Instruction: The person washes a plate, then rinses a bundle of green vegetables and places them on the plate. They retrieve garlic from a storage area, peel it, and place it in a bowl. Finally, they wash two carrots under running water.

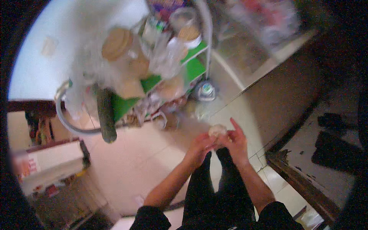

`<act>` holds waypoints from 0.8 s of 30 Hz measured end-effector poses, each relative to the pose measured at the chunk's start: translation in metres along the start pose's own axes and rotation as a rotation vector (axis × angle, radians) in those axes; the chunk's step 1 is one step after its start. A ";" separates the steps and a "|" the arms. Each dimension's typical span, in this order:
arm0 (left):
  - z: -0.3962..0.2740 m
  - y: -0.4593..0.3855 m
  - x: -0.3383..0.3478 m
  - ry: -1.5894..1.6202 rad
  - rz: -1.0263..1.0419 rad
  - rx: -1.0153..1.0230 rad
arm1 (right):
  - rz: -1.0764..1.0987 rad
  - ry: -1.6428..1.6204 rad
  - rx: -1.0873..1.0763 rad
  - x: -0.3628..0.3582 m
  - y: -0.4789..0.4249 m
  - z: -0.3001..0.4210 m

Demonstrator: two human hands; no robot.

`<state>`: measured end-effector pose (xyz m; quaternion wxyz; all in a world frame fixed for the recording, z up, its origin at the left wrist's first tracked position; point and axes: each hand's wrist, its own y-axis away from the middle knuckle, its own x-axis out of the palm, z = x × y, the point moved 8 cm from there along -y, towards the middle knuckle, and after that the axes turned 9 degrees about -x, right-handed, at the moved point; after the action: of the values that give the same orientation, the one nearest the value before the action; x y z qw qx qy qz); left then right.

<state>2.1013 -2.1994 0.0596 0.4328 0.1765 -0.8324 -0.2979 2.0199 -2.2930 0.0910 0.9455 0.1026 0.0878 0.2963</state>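
Note:
My left hand [202,144] holds a small, pale, roundish thing [217,131] in front of my legs. It looks like a bulb of garlic, but blur leaves the kind unsure. On its other side my right hand [236,141] grips it with the fingertips, one digit sticking out away from it. Both forearms are bare below black sleeves. Beyond my hands stands a rack with green shelves [196,69] and a curved metal frame. A long dark green gourd or cucumber [107,115] leans upright at the rack's near left end.
On the rack are a jar with a tan lid [117,44], clear plastic bags [166,61] and other packages. A round dark item with a green-and-white centre [206,88] sits by its leg. Boxes [54,158] are stacked at left; a brown ledge [299,187] runs along the right.

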 end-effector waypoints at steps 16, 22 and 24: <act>0.026 -0.067 0.347 -0.053 0.713 -0.284 | -0.488 0.218 -0.439 -0.459 0.116 0.211; 0.041 -0.145 0.408 -0.328 0.447 -0.024 | -1.095 0.673 -0.757 -0.567 0.115 0.285; 0.031 -0.132 0.449 -0.364 0.502 -0.037 | -1.162 0.374 -0.896 -0.602 0.106 0.317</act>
<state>1.8273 -2.5369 0.2363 0.3397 -0.0989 -0.9082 -0.2236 1.5470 -2.6008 0.4860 0.8701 -0.4064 0.1577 -0.2301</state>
